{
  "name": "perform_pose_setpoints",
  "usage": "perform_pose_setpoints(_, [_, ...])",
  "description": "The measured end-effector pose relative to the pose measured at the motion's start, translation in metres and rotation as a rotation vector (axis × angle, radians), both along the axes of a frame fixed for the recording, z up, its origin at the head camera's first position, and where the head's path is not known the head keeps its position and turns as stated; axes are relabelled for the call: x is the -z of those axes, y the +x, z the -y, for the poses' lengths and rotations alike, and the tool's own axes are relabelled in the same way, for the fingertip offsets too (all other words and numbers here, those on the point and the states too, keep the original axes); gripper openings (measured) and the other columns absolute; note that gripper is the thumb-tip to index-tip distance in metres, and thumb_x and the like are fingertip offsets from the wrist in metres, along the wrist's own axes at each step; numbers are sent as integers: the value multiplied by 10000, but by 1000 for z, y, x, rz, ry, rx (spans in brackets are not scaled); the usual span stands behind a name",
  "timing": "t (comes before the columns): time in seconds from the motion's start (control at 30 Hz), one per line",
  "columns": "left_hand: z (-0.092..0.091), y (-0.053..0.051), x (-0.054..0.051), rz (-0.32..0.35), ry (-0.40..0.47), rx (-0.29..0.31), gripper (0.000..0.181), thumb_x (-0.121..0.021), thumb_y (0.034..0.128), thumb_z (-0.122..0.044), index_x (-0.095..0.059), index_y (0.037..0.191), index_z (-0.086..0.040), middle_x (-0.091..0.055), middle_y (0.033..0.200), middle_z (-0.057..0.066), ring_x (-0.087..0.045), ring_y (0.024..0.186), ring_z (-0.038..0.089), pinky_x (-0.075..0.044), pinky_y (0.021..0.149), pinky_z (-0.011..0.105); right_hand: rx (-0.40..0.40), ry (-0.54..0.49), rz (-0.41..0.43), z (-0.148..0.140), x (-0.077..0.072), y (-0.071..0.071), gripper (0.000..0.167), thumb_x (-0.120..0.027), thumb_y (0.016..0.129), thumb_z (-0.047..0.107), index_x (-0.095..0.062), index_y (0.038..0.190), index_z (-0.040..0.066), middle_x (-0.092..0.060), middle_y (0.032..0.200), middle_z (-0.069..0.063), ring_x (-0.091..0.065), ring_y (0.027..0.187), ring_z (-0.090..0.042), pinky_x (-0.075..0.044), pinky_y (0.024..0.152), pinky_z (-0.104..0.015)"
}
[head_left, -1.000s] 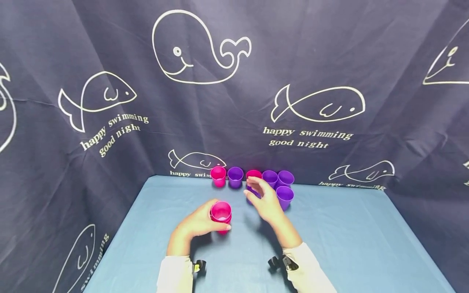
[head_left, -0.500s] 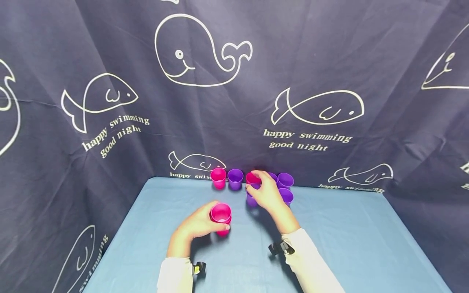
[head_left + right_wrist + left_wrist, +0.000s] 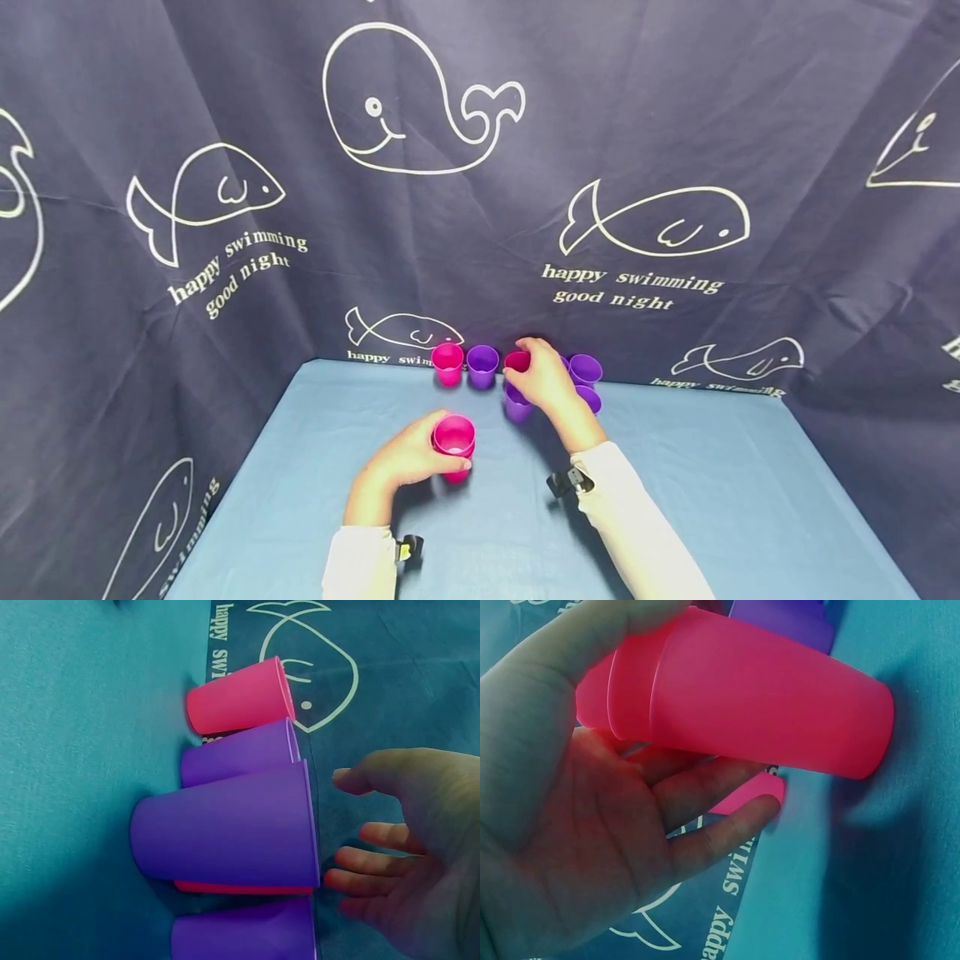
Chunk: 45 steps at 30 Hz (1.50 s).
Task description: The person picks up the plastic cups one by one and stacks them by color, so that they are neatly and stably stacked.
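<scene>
Several nested pink cups [image 3: 454,437] stand near the table's middle, and my left hand [image 3: 408,452] curls round them. The left wrist view shows the thumb over the pink stack [image 3: 765,694] with the fingers beneath it. My right hand [image 3: 547,379] is above the back row, its fingers at the rim of a pink cup [image 3: 516,362]. In front of that cup stands a purple cup [image 3: 517,405]. In the right wrist view the hand [image 3: 420,847] has its fingers spread beside the mouth of the purple cup [image 3: 225,829], with a gap between.
A pink cup [image 3: 447,365] and a purple cup [image 3: 482,367] stand at the back left of the row. More purple cups [image 3: 586,368] are right of my right hand, partly hidden. A dark printed curtain [image 3: 465,250] rises behind the blue table [image 3: 750,483].
My right hand has moved away from me, over the back row, now at the pink cup and covering part of the purple cups. My left hand keeps its hold on the pink stack.
</scene>
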State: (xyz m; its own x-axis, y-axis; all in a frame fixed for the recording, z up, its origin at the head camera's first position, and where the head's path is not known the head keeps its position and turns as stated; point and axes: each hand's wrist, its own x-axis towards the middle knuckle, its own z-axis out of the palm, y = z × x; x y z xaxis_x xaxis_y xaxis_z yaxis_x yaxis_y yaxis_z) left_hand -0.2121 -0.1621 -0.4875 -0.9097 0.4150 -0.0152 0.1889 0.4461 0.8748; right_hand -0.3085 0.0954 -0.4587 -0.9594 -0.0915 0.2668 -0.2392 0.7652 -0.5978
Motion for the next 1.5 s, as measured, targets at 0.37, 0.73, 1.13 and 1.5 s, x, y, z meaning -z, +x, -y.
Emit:
perform_pose_setpoints(0.37, [0,0,-4,-35,-51,21,522,-923,777,-311,-661,1213,-194,-729,1037,-45,-676,979,133,-548,944,380,29,45,35,5,4,-9,583,-836,849,244,-643,1323,-33,-669,1336,-237,-653,1247,-408,-509,1106,-524])
perform_pose_setpoints(0.73, [-2,1,-3,-53,-57,36,501,-920,788,-298,-659,1206,-204,-734,1022,-58,-676,952,102,-553,930,347,100,86,30,5,15,-16,583,-856,804,270,-669,1277,-14,-689,1268,-227,-663,1189,-415,-537,1028,-542])
perform_pose_setpoints(1.13, [-2,0,-7,-46,-40,33,480,-919,791,-258,-661,1190,-191,-737,1010,-32,-683,956,140,-551,923,360,139,-25,6,4,17,-24,638,-823,817,229,-618,1375,-2,-675,1318,-227,-648,1237,-406,-530,1064,-537])
perform_pose_setpoints(1.5, [-2,3,-8,-34,-26,33,485,-920,789,-261,-662,1192,-177,-735,1025,-14,-682,982,167,-543,940,370,132,-192,-109,-2,14,-20,884,-868,802,191,-464,1568,19,-611,1435,-202,-604,1347,-392,-477,1169,-519])
